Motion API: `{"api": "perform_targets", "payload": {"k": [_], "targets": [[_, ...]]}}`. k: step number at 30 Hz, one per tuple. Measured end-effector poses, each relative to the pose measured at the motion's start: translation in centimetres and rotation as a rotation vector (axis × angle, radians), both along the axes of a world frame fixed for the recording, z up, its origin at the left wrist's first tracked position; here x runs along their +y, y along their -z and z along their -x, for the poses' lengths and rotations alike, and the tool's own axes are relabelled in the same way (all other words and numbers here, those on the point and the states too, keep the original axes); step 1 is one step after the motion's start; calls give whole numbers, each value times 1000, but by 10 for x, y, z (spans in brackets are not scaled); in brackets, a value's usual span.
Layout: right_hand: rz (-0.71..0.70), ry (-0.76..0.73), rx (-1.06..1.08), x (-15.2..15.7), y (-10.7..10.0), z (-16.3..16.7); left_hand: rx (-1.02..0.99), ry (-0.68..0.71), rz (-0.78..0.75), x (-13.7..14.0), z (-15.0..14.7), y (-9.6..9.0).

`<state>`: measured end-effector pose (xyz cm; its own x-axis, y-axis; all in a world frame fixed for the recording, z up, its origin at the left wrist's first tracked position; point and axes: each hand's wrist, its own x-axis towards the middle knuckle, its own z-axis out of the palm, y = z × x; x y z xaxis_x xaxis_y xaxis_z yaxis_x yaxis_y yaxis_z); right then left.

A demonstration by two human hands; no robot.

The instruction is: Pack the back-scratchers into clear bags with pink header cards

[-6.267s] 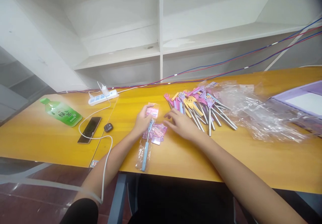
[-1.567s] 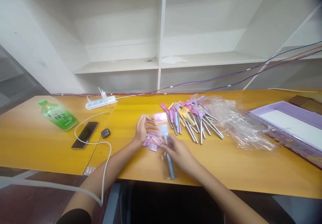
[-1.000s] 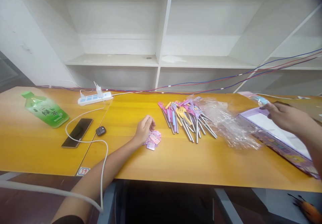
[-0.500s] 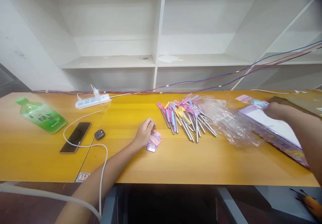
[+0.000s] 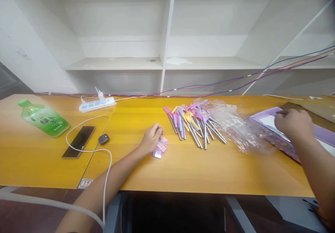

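My left hand (image 5: 151, 136) rests on the table with its fingers curled at the edge of a small pile of pink and purple cards or packets (image 5: 161, 145). Whether it pinches one of them is hidden. At the right, my right hand (image 5: 295, 123) is closed and somewhat blurred over an open purple box (image 5: 277, 111) with a white inside. Its fingertips point down into the box, and what they hold, if anything, is hidden. Between the hands lies a heap of metal-shafted sticks with small hand-shaped plastic ends (image 5: 195, 121), in pink, purple, yellow and blue.
Crumpled clear plastic wrap (image 5: 232, 128) lies between the sticks and the box. Brown cardboard (image 5: 320, 112) is behind the box. At the left are a green bottle (image 5: 44, 118), a phone (image 5: 79, 141), a black earphone case (image 5: 104, 139) and a power strip (image 5: 96, 104) with a white cable.
My right hand has moved slightly, now over the box's inside. The box has shifted and turned, and the small pink and blue packets seen behind it are out of sight. My left hand stays put.
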<state>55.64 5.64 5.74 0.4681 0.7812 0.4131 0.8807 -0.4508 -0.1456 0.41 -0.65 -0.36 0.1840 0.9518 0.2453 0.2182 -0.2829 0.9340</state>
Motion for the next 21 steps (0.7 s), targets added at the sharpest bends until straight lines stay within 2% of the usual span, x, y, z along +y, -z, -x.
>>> {"api": "perform_targets", "payload": {"k": [2, 5, 7, 8, 11, 14, 17, 19, 21], "targets": [[-68, -16, 56, 7, -12, 31, 27, -3, -2, 1, 0, 1], [-199, -165, 74, 13, -30, 85, 52, -10, -7, 2, 0, 0], [-238, -233, 82, 16, -37, 117, 67, -9, -6, 2, 0, 0], [-208, -256, 97, 18, -36, 132, 73, -7, -4, 2, 0, -1], [35, -335, 101, 30, -20, 161, 82, -2, 5, 2, -1, -2], [184, -368, 2, 50, 12, 169, 90, 2, 6, 2, -1, -1], [205, -301, -33, 72, 33, 158, 103, 5, 7, 2, -1, 0], [202, -235, -38, 86, 35, 146, 116, 5, 10, 2, -1, 1], [263, -200, -17, 97, 29, 136, 130, 6, 12, 3, -1, 0]]}}
